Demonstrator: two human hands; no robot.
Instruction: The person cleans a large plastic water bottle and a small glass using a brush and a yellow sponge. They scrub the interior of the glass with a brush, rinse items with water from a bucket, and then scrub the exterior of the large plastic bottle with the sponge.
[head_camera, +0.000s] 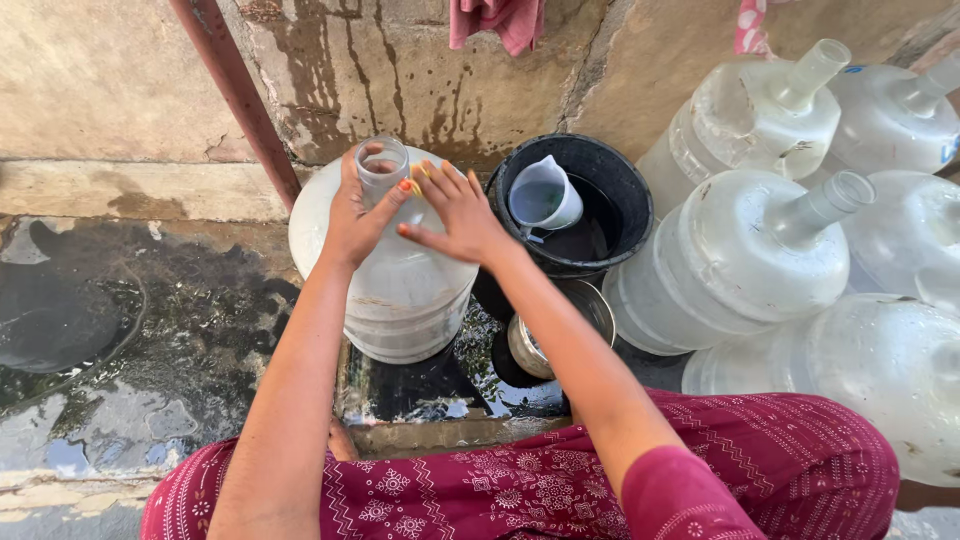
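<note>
A large clear plastic water jug (400, 270) stands upright on the wet ground in front of me. My left hand (357, 215) is wrapped around its narrow neck (383, 165). My right hand (455, 215) rests on the jug's shoulder beside the neck, fingers spread, with a small yellow thing (413, 186) pressed under the fingertips. My knees in dark red patterned cloth (560, 480) are at the bottom.
A black bucket (625, 200) of water with a white plastic pitcher (542, 197) floating in it stands right of the jug. A steel pot (545, 345) sits below it. Several clear jugs (740, 260) lie at right. A rusty pipe (235, 95) leans on the stained wall.
</note>
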